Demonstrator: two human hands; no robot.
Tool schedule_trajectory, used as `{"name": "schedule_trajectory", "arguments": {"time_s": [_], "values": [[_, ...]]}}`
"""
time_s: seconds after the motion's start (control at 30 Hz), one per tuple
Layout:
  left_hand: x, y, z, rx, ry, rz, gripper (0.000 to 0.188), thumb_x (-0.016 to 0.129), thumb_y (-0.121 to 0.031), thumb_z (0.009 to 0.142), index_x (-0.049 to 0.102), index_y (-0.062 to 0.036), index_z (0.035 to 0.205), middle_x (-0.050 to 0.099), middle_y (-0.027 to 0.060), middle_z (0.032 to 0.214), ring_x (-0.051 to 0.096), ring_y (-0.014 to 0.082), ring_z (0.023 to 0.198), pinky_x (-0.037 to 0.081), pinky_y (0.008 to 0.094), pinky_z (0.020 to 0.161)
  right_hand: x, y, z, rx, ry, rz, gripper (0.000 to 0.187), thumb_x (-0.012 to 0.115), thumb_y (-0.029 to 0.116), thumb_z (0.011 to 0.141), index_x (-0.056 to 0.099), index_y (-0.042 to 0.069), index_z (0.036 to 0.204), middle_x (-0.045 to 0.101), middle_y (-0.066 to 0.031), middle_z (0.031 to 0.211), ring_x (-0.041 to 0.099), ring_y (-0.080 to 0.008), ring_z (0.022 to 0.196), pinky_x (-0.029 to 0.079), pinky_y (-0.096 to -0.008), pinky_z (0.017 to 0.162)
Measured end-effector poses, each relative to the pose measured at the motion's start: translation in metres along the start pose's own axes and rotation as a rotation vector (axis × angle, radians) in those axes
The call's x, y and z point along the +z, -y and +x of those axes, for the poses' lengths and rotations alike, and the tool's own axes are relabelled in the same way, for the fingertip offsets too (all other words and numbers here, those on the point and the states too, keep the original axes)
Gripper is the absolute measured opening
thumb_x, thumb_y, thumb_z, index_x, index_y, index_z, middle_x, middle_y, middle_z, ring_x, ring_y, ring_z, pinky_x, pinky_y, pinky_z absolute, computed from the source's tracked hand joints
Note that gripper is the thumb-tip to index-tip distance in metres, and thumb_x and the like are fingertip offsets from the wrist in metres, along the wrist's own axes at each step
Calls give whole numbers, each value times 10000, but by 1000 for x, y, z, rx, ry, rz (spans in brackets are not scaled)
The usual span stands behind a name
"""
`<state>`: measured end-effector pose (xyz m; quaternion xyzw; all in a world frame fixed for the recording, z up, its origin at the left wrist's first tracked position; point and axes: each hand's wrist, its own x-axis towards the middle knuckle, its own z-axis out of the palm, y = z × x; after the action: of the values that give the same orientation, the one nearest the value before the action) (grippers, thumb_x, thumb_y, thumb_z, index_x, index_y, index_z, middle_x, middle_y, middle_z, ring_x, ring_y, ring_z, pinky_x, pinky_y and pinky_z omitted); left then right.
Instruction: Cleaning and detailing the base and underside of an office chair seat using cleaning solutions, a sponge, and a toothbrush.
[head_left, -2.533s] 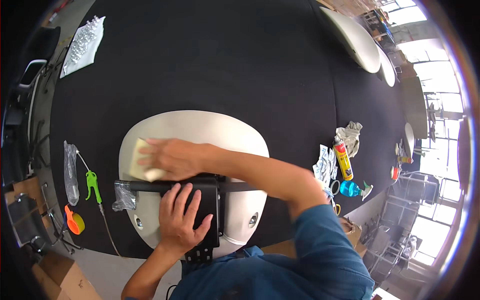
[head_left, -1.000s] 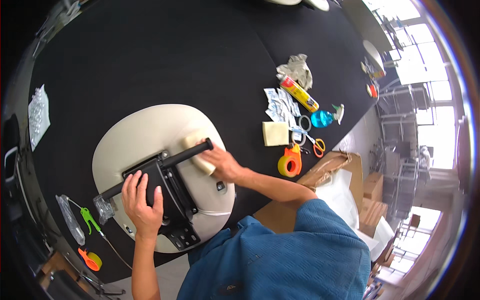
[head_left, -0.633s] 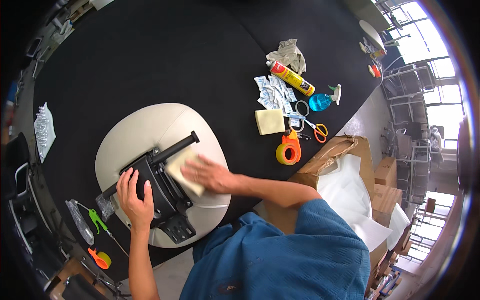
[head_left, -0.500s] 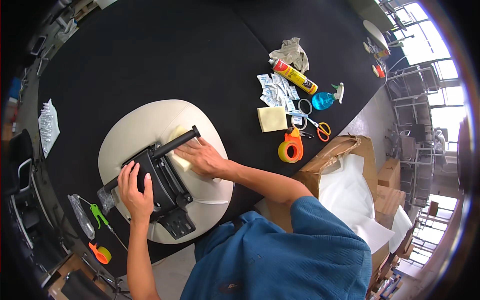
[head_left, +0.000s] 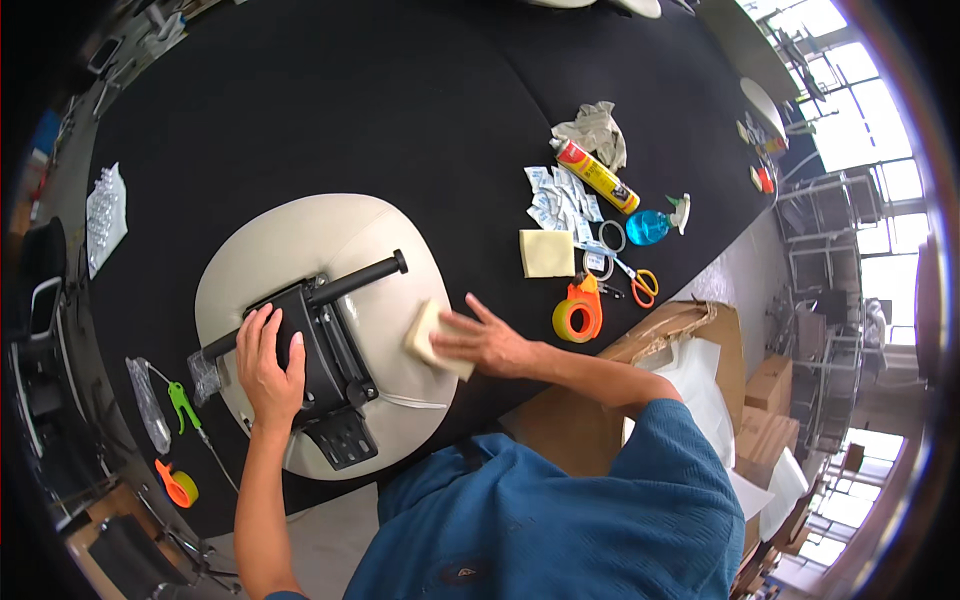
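Observation:
A beige chair seat (head_left: pixel 290 235) lies on the black-covered table with its black metal tilt mechanism (head_left: pixel 315 350) facing up. My left hand (head_left: pixel 268 375) rests on the mechanism, fingers stretched over its left part and thumb apart. A pale yellow sponge (head_left: pixel 425 330) is under the fingers of my right hand (head_left: pixel 490 345), pressed against the seat's right side. From the mechanism a black lever (head_left: pixel 360 280) sticks out to the upper right. A clear plastic wrap (head_left: pixel 204 377) covers the end of another bar at the left.
Right of the seat lie another sponge (head_left: pixel 546 254), an orange tape dispenser (head_left: pixel 580 310), scissors (head_left: pixel 640 280), a blue spray bottle (head_left: pixel 650 227), a spray can (head_left: pixel 598 178), white packets (head_left: pixel 562 205) and a rag (head_left: pixel 597 130). A green air gun (head_left: pixel 182 405) lies left. An open carton (head_left: pixel 715 335) stands right.
My right hand has moved the sponge right and nearer, from beneath the lever to the seat's right edge. My left hand stays on the mechanism. The view has shifted slightly.

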<state>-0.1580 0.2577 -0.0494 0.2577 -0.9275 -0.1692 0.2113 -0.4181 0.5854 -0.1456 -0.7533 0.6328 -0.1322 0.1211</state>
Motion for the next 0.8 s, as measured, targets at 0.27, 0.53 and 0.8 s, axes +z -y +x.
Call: {"name": "schedule_trajectory", "arguments": {"time_s": [0.27, 0.53, 0.8], "values": [[0, 4, -5, -24, -41, -14, 421, 761, -211, 955, 722, -17, 1327, 679, 138, 1439, 590, 406, 1378, 472, 519, 1146, -113, -68, 117, 225, -544, 37, 687, 710, -63, 840, 680, 168, 1487, 645, -92, 1551, 570, -354, 1457, 438, -510, 1218], [2, 5, -3, -62, -21, -31, 420, 769, -204, 928, 734, -23, 1305, 676, 127, 1436, 589, 385, 1371, 472, 514, 1130, -102, -109, 238, -327, 189, 61, 639, 750, 14, 872, 706, 247, 1465, 460, -3, 1722, 468, -335, 1551, 507, -466, 1235], [-2, 6, 5, -93, -7, -47, 424, 782, -202, 911, 739, -22, 1293, 676, 138, 1432, 587, 392, 1368, 470, 515, 1130, -105, -112, 279, -503, 180, -160, 614, 767, 64, 866, 729, 286, 1437, 279, 1, 1815, 336, -346, 1631, 329, -520, 1350]]}}
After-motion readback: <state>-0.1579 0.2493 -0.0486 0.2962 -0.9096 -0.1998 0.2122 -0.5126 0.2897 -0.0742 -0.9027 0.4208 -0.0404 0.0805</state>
